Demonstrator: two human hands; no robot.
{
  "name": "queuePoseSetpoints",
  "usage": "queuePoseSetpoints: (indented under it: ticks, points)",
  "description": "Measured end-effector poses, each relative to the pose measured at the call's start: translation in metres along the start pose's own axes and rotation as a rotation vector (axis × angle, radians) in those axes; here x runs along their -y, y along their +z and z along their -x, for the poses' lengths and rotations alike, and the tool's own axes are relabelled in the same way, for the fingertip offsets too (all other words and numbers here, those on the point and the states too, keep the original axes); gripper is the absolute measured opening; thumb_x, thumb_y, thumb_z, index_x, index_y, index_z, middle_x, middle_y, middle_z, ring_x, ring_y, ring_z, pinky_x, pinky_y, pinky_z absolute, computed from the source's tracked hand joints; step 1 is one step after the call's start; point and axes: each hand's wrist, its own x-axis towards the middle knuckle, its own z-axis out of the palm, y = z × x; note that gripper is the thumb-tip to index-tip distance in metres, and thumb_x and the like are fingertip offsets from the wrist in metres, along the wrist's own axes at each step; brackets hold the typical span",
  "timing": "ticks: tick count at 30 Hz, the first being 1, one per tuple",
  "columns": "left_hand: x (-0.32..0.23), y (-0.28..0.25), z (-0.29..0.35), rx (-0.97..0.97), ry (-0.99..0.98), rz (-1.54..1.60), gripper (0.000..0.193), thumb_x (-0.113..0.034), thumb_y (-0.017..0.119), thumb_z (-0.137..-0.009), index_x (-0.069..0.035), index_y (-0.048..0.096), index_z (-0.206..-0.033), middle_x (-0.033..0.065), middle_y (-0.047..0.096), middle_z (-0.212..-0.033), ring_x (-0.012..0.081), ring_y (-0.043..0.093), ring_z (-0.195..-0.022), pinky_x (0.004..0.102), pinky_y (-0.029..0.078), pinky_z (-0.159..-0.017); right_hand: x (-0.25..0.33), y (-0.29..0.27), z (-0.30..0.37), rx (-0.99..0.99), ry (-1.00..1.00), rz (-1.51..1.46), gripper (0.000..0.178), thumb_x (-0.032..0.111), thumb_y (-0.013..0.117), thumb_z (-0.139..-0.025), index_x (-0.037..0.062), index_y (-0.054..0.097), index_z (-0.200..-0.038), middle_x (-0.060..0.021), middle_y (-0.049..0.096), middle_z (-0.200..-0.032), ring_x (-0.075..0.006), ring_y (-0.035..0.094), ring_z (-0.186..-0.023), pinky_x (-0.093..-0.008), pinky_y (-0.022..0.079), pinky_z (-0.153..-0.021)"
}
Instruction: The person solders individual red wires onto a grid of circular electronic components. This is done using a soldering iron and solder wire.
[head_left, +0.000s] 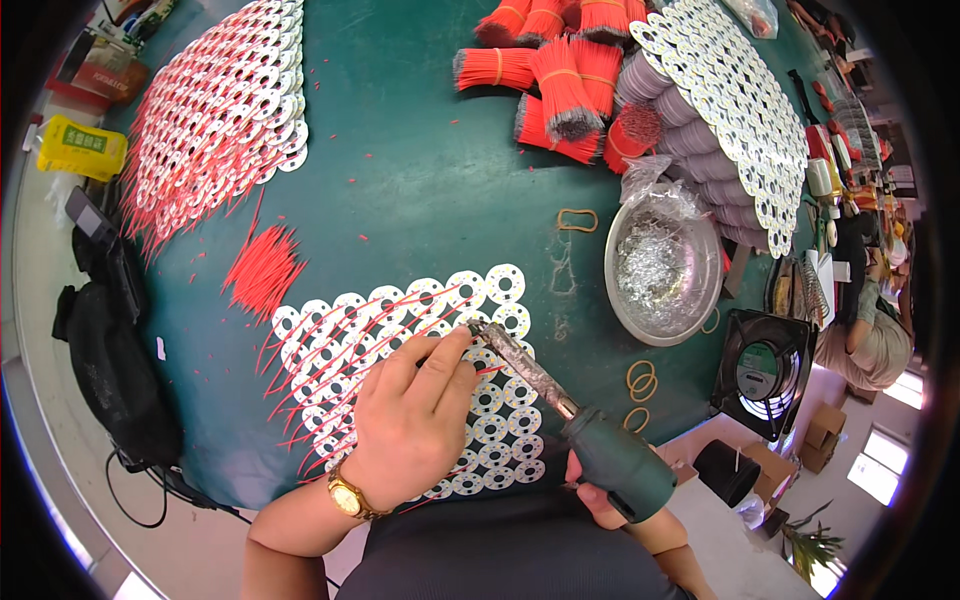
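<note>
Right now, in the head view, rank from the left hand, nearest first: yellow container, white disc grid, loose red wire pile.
1. White disc grid, under the left hand.
2. Loose red wire pile, ahead and left.
3. Yellow container, far upper left.

Dark green table (pixel 430 215), pale floor (pixel 725 560), bright window (pixel 878 466)

Left hand (pixel 415 415), one; right hand (pixel 598 500), one. Wristwatch (pixel 345 499), one. Green-handled soldering tool (pixel 618 462), one. Groups of round white boards (pixel 490 428), three. Red wire bundles (pixel 563 82), at least eight. Loose red wire pile (pixel 264 270), one. Metal bowl (pixel 640 318), one. Black fan (pixel 762 372), one. Yellow container (pixel 82 150), one.
</note>
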Motion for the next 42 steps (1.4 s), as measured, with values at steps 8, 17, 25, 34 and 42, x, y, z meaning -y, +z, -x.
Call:
queuePoseSetpoints:
  ticks: [8, 17, 25, 34, 42]
  points:
    - [0.000, 0.002, 0.001, -0.027, 0.016, -0.021, 0.019, -0.003, 0.072, -0.067, -0.001, 0.065, -0.085, 0.0111, 0.067, -0.107, 0.0259, 0.063, -0.091, 0.0328, 0.050, -0.066, 0.006, -0.003, -0.008, -0.022, -0.095, 0.088, 0.043, 0.020, 0.076, -0.061, 0.0095, 0.067, -0.101, -0.0089, 0.065, -0.094, -0.0275, 0.063, -0.071, -0.0348, 0.051, -0.062]
    - [0.001, 0.002, 0.007, -0.011, 0.032, -0.019, 0.020, -0.006, 0.062, -0.069, -0.001, 0.066, -0.088, 0.0142, 0.064, -0.114, 0.0263, 0.061, -0.098, 0.0332, 0.049, -0.072, 0.016, -0.008, 0.009, -0.017, 0.251, -0.161, 0.036, 0.019, 0.072, -0.061, 0.0102, 0.067, -0.096, -0.0036, 0.067, -0.082, -0.0240, 0.066, -0.072, -0.0325, 0.054, -0.066]
    - [0.002, -0.002, 0.007, 0.045, 0.047, 0.000, 0.019, -0.007, 0.063, -0.070, -0.002, 0.065, -0.087, 0.0142, 0.063, -0.117, 0.0283, 0.061, -0.101, 0.0332, 0.049, -0.072, 0.001, -0.001, 0.025, -0.011, 0.145, -0.245, 0.063, 0.037, 0.069, -0.086, 0.0013, 0.049, -0.134, -0.0096, 0.059, -0.087, -0.0179, 0.058, -0.076, -0.0292, 0.047, -0.063]
    - [-0.006, -0.009, 0.003, 0.077, 0.062, -0.031, 0.017, -0.002, 0.066, -0.068, -0.006, 0.067, -0.084, 0.0073, 0.067, -0.112, 0.0284, 0.064, -0.098, 0.0341, 0.048, -0.066, 0.010, -0.005, 0.008, -0.064, 0.055, -0.069, 0.032, 0.025, 0.069, -0.068, 0.0111, 0.070, -0.097, -0.0057, 0.067, -0.083, -0.0295, 0.066, -0.074, -0.0364, 0.053, -0.068]
    - [-0.006, -0.006, 0.003, 0.056, 0.032, 0.006, 0.016, -0.002, 0.068, -0.068, -0.005, 0.066, -0.084, 0.0070, 0.066, -0.112, 0.0284, 0.062, -0.098, 0.0347, 0.049, -0.067, 0.005, -0.006, 0.003, -0.039, -0.084, 0.028, 0.044, 0.024, 0.070, -0.067, 0.0081, 0.067, -0.108, -0.0063, 0.068, -0.085, -0.0294, 0.067, -0.077, -0.0364, 0.054, -0.072]
